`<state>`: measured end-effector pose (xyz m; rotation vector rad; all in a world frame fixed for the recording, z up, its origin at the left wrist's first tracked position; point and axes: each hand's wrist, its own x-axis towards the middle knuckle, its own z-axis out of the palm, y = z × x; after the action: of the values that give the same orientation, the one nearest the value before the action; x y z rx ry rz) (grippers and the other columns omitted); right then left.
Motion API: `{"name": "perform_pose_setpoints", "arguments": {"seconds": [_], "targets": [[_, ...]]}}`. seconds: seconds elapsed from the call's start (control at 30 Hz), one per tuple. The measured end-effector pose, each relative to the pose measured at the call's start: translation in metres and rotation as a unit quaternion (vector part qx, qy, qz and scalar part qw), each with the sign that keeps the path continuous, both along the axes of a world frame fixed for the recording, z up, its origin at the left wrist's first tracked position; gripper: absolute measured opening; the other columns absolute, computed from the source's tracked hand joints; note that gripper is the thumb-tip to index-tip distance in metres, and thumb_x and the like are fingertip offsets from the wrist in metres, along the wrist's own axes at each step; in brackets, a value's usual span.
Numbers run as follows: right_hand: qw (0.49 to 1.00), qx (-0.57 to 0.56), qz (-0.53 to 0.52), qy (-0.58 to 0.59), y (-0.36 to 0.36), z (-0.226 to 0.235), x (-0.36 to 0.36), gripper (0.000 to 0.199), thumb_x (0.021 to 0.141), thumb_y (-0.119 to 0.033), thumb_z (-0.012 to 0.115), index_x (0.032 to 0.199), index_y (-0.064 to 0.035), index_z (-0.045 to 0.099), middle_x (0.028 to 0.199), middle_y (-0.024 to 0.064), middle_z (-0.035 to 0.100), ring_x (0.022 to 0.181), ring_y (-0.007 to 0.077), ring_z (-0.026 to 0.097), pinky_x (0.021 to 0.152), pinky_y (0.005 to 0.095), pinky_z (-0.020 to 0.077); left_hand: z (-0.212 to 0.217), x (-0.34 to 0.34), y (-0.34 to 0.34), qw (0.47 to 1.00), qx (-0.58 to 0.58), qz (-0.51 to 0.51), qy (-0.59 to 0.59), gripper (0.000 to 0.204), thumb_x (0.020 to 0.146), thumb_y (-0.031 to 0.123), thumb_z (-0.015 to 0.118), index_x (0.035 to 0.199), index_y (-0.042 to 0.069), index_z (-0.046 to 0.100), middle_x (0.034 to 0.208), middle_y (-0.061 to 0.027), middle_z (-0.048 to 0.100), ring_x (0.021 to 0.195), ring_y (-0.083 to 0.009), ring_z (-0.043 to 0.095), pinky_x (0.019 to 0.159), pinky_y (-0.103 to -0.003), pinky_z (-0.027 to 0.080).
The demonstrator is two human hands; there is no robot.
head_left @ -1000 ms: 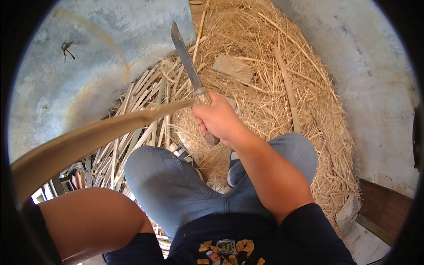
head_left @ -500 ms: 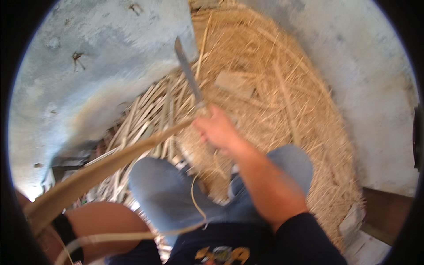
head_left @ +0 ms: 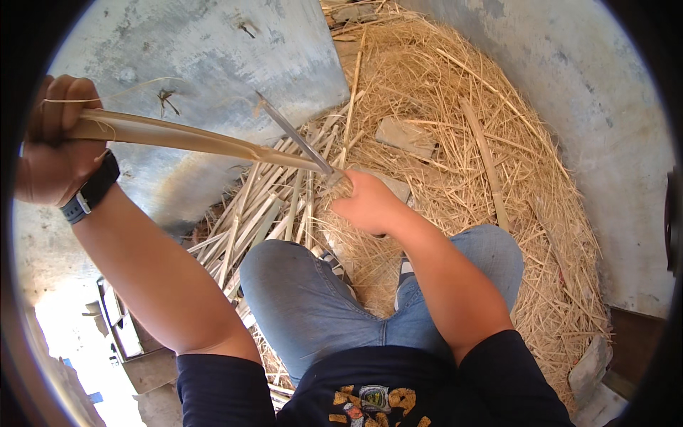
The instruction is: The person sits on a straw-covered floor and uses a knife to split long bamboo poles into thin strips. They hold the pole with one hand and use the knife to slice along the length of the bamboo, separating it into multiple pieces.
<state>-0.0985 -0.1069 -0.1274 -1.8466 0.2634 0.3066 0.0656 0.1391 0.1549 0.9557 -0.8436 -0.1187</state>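
Note:
My left hand [head_left: 60, 146], raised at the far left with a dark wristwatch [head_left: 91, 186] on its wrist, is closed round one end of a long pale bamboo strip [head_left: 178, 137]. The strip slants down rightward to my right hand [head_left: 370, 203], which grips the handle of a long, narrow-bladed knife [head_left: 293, 133]. Its blade points up and left, crossing the strip close to the handle. Whether the edge is inside the strip or only against it, I cannot tell. A thin fibre [head_left: 142, 87] trails from beside my left fingers.
Several split bamboo pieces [head_left: 238, 220] lie heaped left of my knees. Straw-like shavings [head_left: 455, 78] cover the floor, with a flat stone slab [head_left: 405, 136] and a longer bamboo piece [head_left: 484, 164] among them. Weathered grey walls [head_left: 597, 142] stand on both sides.
My left hand has risen from the lower left to the upper left, so the strip now slopes down toward the knife. A curled thin strip has left my lap. The knife leans further left.

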Motion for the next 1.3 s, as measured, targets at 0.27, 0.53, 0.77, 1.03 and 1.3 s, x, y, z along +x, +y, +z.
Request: {"name": "perform_pose_setpoints", "arguments": {"seconds": [0.27,0.53,0.77,1.03,1.3], "targets": [[0.995,0.062,0.060,-0.051,-0.016,0.056,-0.017,0.061,0.078,-0.018,0.064,0.133,0.0041,0.054,0.078,0.0124,0.066,0.067,0.0201,0.061,0.064,0.0334,0.0500,0.009,0.003,-0.012,0.986,0.019,-0.157,0.043,0.045,0.047,0.028,0.091,0.060,0.021,0.049,0.054,0.0098,0.038,0.054,-0.0073,0.037,0.056,-0.023,0.033],[0.983,0.068,0.044,-0.166,-0.017,0.044,-0.022,0.055,0.079,-0.016,0.064,0.130,0.0034,0.056,0.076,0.0094,0.065,0.064,0.0155,0.060,0.059,0.0317,0.0482,0.006,0.008,-0.021,0.967,0.025,-0.249,0.038,0.055,0.041,0.038,0.098,0.063,0.023,0.050,0.055,0.0120,0.040,0.051,-0.0065,0.036,0.056,-0.022,0.034],[0.986,0.116,0.039,-0.112,-0.019,0.056,-0.027,0.052,0.079,-0.014,0.064,0.128,0.0034,0.058,0.075,0.0070,0.064,0.064,0.0132,0.058,0.057,0.0300,0.0467,0.007,-0.003,-0.036,0.987,0.018,-0.155,0.041,0.057,0.044,0.041,0.099,0.062,0.023,0.048,0.054,0.0106,0.037,0.050,-0.0065,0.032,0.054,-0.023,0.031],[0.992,0.077,0.030,-0.099,-0.015,0.051,-0.022,0.049,0.078,-0.018,0.064,0.123,0.0028,0.061,0.083,0.0177,0.068,0.075,0.0263,0.066,0.071,0.0380,0.0517,0.005,0.000,-0.038,0.977,0.008,-0.207,0.042,0.063,0.044,0.049,0.099,0.064,0.021,0.046,0.055,0.0103,0.034,0.050,-0.0070,0.028,0.053,-0.025,0.028],[0.989,0.049,0.048,-0.134,-0.021,0.052,-0.024,0.057,0.076,-0.019,0.065,0.128,0.0052,0.057,0.096,0.0220,0.069,0.088,0.0287,0.066,0.081,0.0364,0.0522,0.000,-0.002,-0.043,0.967,-0.012,-0.254,0.003,0.063,0.055,0.055,0.094,0.068,0.021,0.042,0.057,0.0104,0.028,0.049,-0.0067,0.021,0.051,-0.025,0.023]]}}
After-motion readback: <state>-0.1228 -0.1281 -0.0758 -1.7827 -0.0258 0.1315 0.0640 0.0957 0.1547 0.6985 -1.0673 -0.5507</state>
